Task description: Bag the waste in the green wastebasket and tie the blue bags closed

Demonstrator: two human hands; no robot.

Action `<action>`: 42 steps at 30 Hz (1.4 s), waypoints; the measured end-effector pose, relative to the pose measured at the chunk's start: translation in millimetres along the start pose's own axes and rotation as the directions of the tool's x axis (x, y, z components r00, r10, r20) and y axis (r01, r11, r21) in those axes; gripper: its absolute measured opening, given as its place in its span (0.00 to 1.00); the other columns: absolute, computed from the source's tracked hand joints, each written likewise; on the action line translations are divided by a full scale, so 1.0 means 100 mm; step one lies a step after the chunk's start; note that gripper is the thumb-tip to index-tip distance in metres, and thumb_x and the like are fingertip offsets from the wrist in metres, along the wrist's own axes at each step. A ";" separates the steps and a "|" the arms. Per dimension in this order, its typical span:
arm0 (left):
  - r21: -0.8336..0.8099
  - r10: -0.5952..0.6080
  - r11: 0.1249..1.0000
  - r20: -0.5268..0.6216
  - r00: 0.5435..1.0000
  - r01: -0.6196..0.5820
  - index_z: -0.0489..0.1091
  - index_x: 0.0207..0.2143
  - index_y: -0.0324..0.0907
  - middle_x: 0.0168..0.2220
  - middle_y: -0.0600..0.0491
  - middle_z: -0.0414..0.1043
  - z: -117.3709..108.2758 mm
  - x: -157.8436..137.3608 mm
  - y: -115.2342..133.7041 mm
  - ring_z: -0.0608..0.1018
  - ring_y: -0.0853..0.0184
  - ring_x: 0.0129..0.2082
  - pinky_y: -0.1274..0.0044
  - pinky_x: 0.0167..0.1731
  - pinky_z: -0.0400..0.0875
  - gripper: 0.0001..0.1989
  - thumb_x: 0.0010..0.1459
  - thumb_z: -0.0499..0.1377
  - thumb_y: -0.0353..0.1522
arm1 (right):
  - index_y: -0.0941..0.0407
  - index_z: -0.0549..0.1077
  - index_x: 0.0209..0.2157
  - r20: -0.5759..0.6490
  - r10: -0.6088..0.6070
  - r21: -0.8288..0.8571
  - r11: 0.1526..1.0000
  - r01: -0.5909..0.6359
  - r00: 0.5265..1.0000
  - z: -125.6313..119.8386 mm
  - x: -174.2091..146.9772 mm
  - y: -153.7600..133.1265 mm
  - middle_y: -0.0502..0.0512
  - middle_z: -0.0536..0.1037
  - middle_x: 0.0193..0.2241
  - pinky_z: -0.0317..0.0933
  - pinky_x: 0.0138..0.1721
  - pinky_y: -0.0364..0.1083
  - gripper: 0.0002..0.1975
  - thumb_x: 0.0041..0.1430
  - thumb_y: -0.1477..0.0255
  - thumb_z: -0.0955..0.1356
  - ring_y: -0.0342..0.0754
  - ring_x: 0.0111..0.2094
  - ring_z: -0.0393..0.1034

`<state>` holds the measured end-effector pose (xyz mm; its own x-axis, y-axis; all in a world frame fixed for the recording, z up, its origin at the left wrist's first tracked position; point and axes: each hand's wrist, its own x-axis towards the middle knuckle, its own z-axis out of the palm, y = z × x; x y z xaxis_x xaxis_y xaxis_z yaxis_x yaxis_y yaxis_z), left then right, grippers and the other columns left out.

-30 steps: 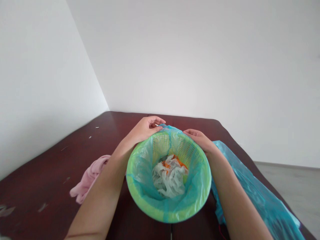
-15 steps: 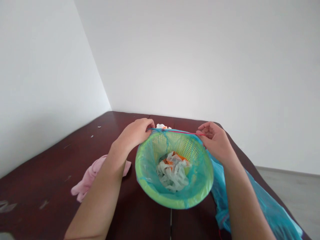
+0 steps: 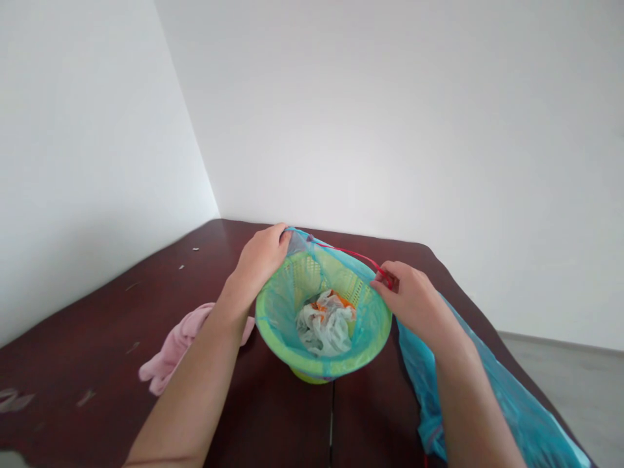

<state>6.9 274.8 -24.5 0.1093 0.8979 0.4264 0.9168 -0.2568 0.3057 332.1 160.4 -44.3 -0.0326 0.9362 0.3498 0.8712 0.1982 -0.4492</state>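
Observation:
A yellow-green plastic basket stands on the dark table, lined with a thin blue garbage bag folded over its rim. Crumpled white tissue and plastic with orange patches lies inside. At the far left of the rim, my left hand is closed on the bag's edge and lifts it above the basket. My right hand, at the right of the rim, pinches the red drawstring. That string runs slack from the bag's far edge to my right fingers.
A pink cloth lies on the table, partly behind my left forearm. Another blue plastic bag spreads along the right side under my right forearm. White walls stand behind and to the left; small scraps dot the table's left part.
The bag's far edge has risen at my left hand. My right hand has come lower and nearer, so the red string now slopes and curves. The basket has shifted slightly left and tilted.

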 end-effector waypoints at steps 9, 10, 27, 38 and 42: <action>-0.353 -0.045 0.931 0.138 0.989 0.091 0.76 0.28 0.45 0.25 0.50 0.77 0.22 0.22 -0.27 0.80 0.55 0.30 0.71 0.31 0.64 0.33 0.76 0.52 0.57 | 0.49 0.70 0.46 -0.018 0.098 -0.057 0.994 -0.098 0.995 0.08 -0.05 -0.12 0.49 0.80 0.35 0.53 0.37 0.49 0.12 0.71 0.66 0.77 0.53 0.36 0.73; -0.342 -0.063 0.933 0.150 0.987 0.112 0.74 0.26 0.45 0.24 0.50 0.76 0.21 0.22 -0.27 0.80 0.55 0.30 0.71 0.30 0.63 0.34 0.75 0.52 0.58 | 0.49 0.71 0.45 -0.003 0.102 -0.082 0.991 -0.102 0.995 0.06 -0.06 -0.14 0.49 0.80 0.35 0.52 0.38 0.49 0.12 0.72 0.65 0.77 0.54 0.36 0.74; -0.621 0.269 0.783 0.289 0.919 -0.034 0.87 0.51 0.45 0.50 0.46 0.92 -0.22 -0.04 -0.31 0.90 0.49 0.49 0.65 0.51 0.84 0.30 0.70 0.68 0.61 | 0.51 0.67 0.40 -0.158 0.123 -0.158 0.976 -0.148 0.980 0.25 0.06 -0.09 0.54 0.77 0.37 0.50 0.41 0.49 0.11 0.73 0.82 0.69 0.53 0.40 0.71; -0.319 0.085 0.943 -0.051 0.995 -0.097 0.74 0.45 0.48 0.30 0.55 0.78 -0.26 -0.05 -0.21 0.79 0.58 0.31 0.70 0.37 0.68 0.14 0.78 0.55 0.45 | 0.53 0.69 0.53 -0.239 0.324 -0.101 0.929 -0.355 0.915 -0.02 -0.02 -0.29 0.54 0.76 0.36 0.42 0.37 0.50 0.05 0.83 0.75 0.63 0.52 0.32 0.62; -0.153 0.049 0.987 0.005 0.999 -0.047 0.70 0.38 0.49 0.32 0.49 0.79 -0.41 -0.14 -0.11 0.82 0.53 0.34 0.68 0.35 0.63 0.20 0.80 0.51 0.50 | 0.50 0.67 0.49 -0.295 0.296 -0.038 0.947 -0.320 0.909 -0.15 -0.09 -0.30 0.51 0.73 0.33 0.43 0.37 0.49 0.04 0.80 0.75 0.66 0.52 0.30 0.61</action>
<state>-20.7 250.2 0.6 0.1557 0.8860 0.4368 0.8410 -0.3508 0.4118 313.3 141.7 -21.6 0.3724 0.8237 0.4277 0.8538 -0.1234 -0.5057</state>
